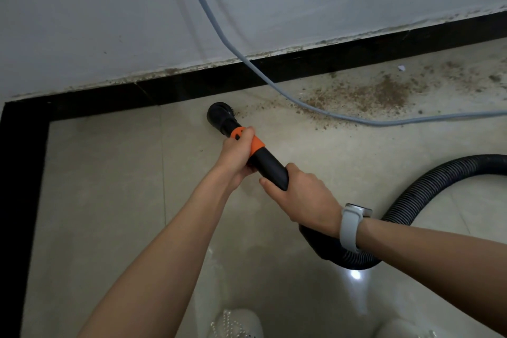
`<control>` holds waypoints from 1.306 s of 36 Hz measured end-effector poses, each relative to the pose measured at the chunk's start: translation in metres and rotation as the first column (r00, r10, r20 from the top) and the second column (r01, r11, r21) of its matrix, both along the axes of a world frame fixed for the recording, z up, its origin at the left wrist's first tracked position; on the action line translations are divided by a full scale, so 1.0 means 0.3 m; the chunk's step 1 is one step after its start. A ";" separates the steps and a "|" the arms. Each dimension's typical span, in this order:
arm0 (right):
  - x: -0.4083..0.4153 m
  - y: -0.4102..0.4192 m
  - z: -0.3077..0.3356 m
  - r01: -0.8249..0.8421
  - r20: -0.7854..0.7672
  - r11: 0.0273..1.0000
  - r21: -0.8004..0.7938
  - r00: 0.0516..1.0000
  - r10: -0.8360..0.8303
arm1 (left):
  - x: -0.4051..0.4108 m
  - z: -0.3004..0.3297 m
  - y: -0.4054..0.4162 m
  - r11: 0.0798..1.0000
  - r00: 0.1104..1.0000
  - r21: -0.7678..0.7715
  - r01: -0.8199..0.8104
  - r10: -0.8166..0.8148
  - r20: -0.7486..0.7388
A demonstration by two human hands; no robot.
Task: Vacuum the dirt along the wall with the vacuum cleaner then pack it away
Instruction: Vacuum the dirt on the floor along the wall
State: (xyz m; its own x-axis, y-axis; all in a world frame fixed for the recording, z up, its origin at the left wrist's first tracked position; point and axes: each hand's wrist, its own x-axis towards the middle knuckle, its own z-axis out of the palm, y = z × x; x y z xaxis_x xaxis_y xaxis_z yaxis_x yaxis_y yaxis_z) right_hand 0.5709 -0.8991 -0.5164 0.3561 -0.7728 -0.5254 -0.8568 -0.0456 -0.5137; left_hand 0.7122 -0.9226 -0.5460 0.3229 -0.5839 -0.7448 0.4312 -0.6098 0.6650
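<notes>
The black vacuum nozzle (221, 116) with a round brush head rests on the tiled floor near the black skirting, at the left end of a brown dirt patch (378, 94). My left hand (238, 155) grips the wand at its orange collar (256, 144). My right hand (303, 199), with a white watch on the wrist, holds the black wand lower down. The ribbed black hose (422, 189) loops from under my right wrist off to the right edge. The vacuum body is out of view.
A grey cable (247, 62) hangs down the white wall (109, 22) and trails across the dirt to the right. Black skirting (192, 85) runs along the wall and down the left side, forming a corner. Two light slippers (236, 324) show at the bottom edge.
</notes>
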 end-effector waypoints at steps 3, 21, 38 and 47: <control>-0.022 -0.001 0.000 0.026 0.011 1.000 0.017 1.000 -0.027 | -0.025 -0.003 -0.009 1.000 1.000 -0.003 0.016 -0.016 -0.006; -0.152 -0.038 0.009 0.131 -0.037 0.991 -0.017 0.991 -0.132 | -0.175 -0.005 -0.099 0.993 0.993 -0.028 0.111 -0.112 -0.043; -0.181 -0.009 -0.010 0.094 -0.154 0.990 -0.107 0.982 -0.110 | -0.221 -0.026 -0.086 0.991 0.992 -0.107 0.085 -0.094 -0.079; -0.102 -0.052 -0.027 0.011 -0.116 0.991 -0.131 0.993 -0.026 | -0.123 -0.037 -0.102 0.992 0.995 -0.123 0.028 -0.040 -0.092</control>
